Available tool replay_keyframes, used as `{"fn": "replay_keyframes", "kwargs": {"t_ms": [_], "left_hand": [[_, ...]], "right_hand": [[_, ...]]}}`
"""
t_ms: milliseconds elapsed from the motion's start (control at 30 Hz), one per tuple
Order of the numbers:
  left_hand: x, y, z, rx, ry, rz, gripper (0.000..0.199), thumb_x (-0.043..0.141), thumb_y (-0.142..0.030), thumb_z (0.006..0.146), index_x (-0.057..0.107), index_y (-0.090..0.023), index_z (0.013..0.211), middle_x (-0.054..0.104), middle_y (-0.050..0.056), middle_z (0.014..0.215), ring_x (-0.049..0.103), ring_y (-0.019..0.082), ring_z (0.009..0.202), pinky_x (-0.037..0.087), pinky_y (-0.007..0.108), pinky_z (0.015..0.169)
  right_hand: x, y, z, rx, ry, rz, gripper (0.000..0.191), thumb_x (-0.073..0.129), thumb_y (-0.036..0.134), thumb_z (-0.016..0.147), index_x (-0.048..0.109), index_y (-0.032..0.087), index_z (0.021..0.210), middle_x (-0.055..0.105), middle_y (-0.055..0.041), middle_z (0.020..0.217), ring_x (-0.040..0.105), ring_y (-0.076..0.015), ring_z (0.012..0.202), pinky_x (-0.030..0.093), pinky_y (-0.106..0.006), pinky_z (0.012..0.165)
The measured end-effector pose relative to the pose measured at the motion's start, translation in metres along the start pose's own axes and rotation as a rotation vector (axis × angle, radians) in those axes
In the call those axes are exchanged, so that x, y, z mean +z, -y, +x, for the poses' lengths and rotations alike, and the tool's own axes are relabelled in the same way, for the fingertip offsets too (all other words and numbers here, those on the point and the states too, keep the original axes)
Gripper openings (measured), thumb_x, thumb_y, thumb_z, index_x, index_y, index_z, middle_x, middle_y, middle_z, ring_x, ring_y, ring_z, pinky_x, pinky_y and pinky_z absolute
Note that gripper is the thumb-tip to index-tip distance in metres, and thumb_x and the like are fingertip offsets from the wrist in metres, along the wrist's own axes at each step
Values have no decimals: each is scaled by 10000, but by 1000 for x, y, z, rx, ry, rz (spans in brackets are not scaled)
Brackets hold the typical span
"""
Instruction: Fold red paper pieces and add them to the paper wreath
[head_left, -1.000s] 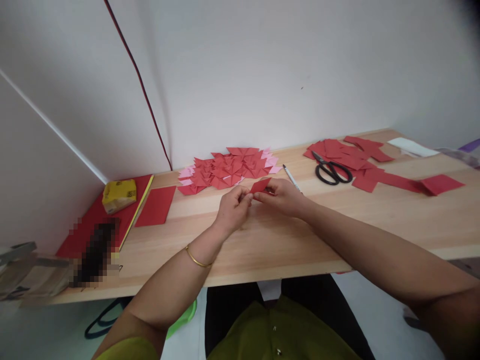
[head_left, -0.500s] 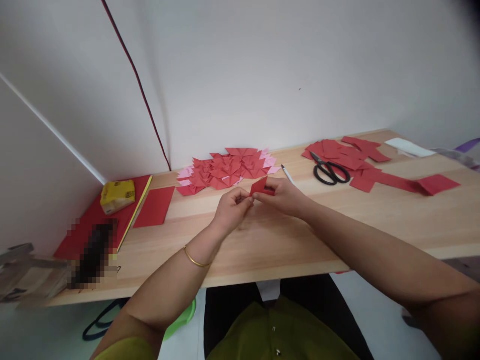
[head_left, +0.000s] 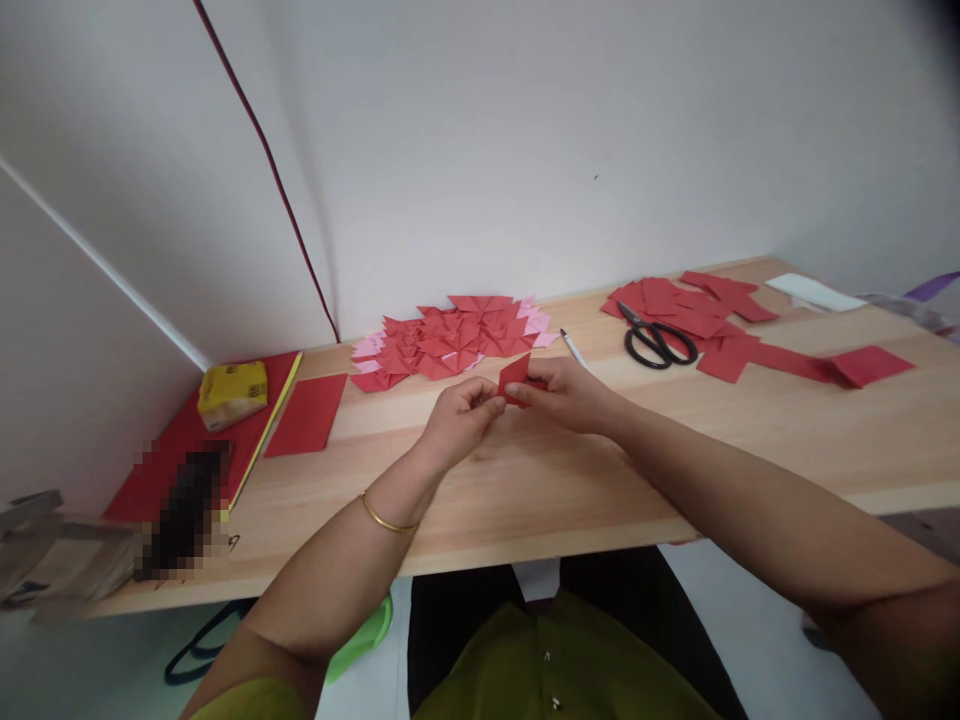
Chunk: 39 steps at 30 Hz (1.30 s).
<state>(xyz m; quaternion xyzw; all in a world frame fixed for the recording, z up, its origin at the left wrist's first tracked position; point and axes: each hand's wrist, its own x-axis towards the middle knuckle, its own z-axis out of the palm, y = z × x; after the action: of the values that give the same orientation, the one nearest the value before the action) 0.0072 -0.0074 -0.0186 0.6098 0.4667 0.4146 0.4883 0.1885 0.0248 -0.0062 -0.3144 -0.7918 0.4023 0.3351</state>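
A small piece of red paper (head_left: 515, 373) is held up between my two hands, just over the table. My left hand (head_left: 463, 418) pinches its lower left edge between thumb and fingers. On the other side, my right hand (head_left: 562, 393) grips it, with the thumb pressed across its face and the fingers behind. Part of the paper is hidden by the fingers. Beyond my hands lies a heap of folded red and pink paper shapes (head_left: 457, 338). A pen (head_left: 574, 347) rests just behind my right hand.
Black-handled scissors (head_left: 660, 343) lie against loose red paper pieces (head_left: 701, 305) at the right. A red strip (head_left: 874, 367) curls up nearby. To the left are a red paper stack (head_left: 309, 415) and a yellow packet (head_left: 234, 393). The wall (head_left: 480, 150) borders the wooden table (head_left: 570, 500).
My right thumb has shifted up onto the face of the red paper, and more of the paper's front shows. Both hands stay in nearly the same place.
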Motion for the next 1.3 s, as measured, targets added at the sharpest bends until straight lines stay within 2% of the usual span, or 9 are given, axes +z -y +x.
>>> {"fn": "replay_keyframes", "kwargs": {"t_ms": [267,500,600,700,833,933,1000,1167,1300], "left_hand": [[-7,-1,1,63,111,3,194,636,-345,746,654,-158,793,565,2,654,447,93,551,324,225,527],[-11,0,1,75,177,9,208,645,-371,743,646,-164,764,553,-5,639,441,93,543,328,229,525],[-9,1,2,67,117,-31,218,669,-369,722,637,-156,756,574,3,667,470,99,581,359,229,550],[-3,4,5,48,-29,-165,218,693,-352,696,609,-152,718,579,-3,657,504,97,611,406,235,610],[8,8,6,-2,-169,-434,221,717,-315,664,566,-163,716,592,-15,668,538,87,605,453,254,659],[14,9,5,-31,-162,-507,220,719,-304,663,567,-157,724,596,-8,691,535,81,592,457,251,638],[14,8,3,-36,-143,-447,202,706,-301,680,589,-152,751,598,-4,707,524,78,595,447,239,625],[9,8,3,92,-173,-216,192,683,-281,713,632,-161,855,608,-4,740,531,95,671,437,239,676],[8,7,4,65,-161,-279,181,698,-273,695,641,-148,812,621,8,733,542,103,675,442,250,681]], "right_hand": [[-5,4,0,19,115,165,297,510,419,858,584,160,734,506,6,654,458,-112,633,367,-242,617],[-6,6,-1,106,131,233,411,479,512,857,588,156,682,565,-4,646,486,-112,605,383,-249,604],[-7,4,0,181,66,245,486,448,569,853,615,154,662,613,-28,656,531,-128,622,423,-262,628],[-6,0,2,255,22,414,528,413,624,841,664,170,738,669,-69,784,598,-157,706,479,-301,715],[1,-5,4,267,-17,575,362,662,507,720,667,188,891,671,-53,847,619,-159,782,485,-312,776],[8,-6,5,194,-102,514,275,717,395,689,655,169,834,645,-25,781,582,-138,745,471,-291,736],[10,-7,5,166,-141,441,231,693,375,712,653,164,796,638,-22,776,560,-131,716,461,-281,699],[10,-8,4,94,-154,220,174,632,332,761,671,178,831,653,-36,817,572,-162,753,450,-290,690],[10,-4,2,8,-170,55,121,594,278,779,650,172,799,647,-35,772,558,-156,713,445,-281,656]]}}
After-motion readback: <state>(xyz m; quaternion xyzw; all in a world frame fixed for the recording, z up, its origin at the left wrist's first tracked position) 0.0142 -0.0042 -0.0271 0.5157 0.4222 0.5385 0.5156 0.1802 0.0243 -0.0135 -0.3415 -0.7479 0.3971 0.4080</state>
